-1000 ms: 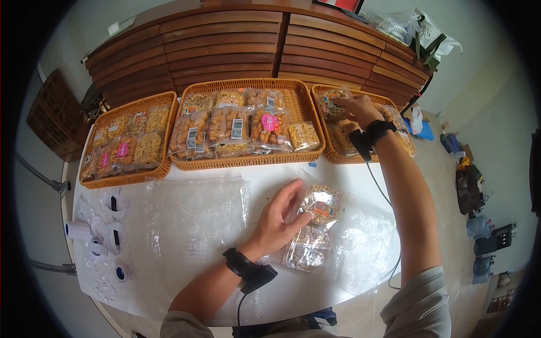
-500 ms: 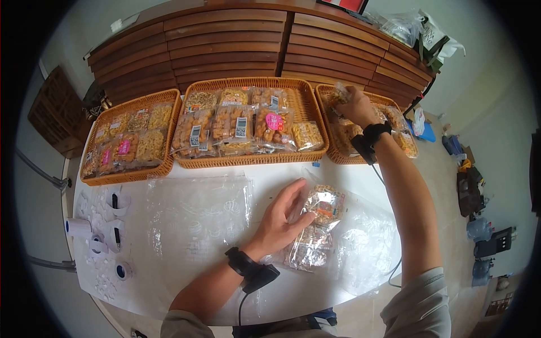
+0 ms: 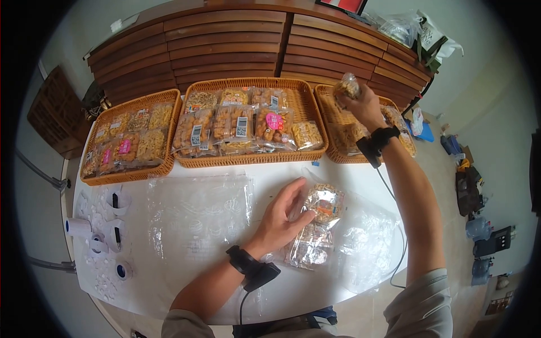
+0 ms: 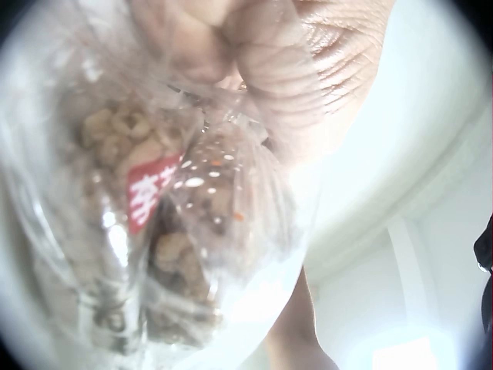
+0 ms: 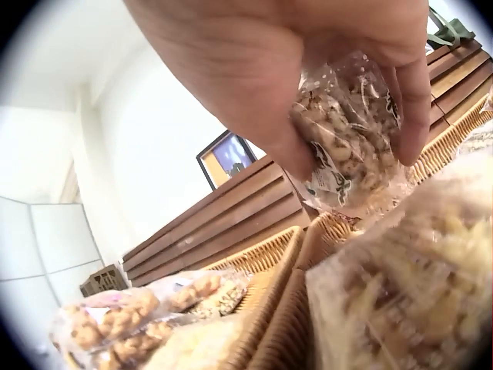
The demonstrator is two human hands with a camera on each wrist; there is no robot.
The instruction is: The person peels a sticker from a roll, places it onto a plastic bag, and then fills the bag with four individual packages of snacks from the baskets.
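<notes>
My right hand (image 3: pixel 363 107) grips a small clear snack pack (image 3: pixel 346 90) above the right wicker basket (image 3: pixel 338 160). In the right wrist view, thumb and fingers pinch that pack (image 5: pixel 350 131) from both sides; it holds light brown puffed bits. On the white table, my left hand (image 3: pixel 279 222) holds a large clear plastic bag (image 3: pixel 307 259) at its left side, thumb across the top. Several snack packs (image 3: pixel 326 204) lie inside the bag. The left wrist view shows plastic over part of the hand (image 4: pixel 285 69) and a pack with a red label (image 4: pixel 150 189).
A middle wicker basket (image 3: pixel 248 161) and a left wicker basket (image 3: pixel 127 179) hold more snack packs. Flat clear bags (image 3: pixel 197 219) lie left of my left hand. Tape rolls (image 3: pixel 123 271), markers (image 3: pixel 117 236) and paper scraps line the table's left edge. A slatted wooden cabinet (image 3: pixel 225 45) stands behind.
My right hand has lifted the snack pack up out of the right basket, exposing bare wicker at its back left. The left hand stays at the bag.
</notes>
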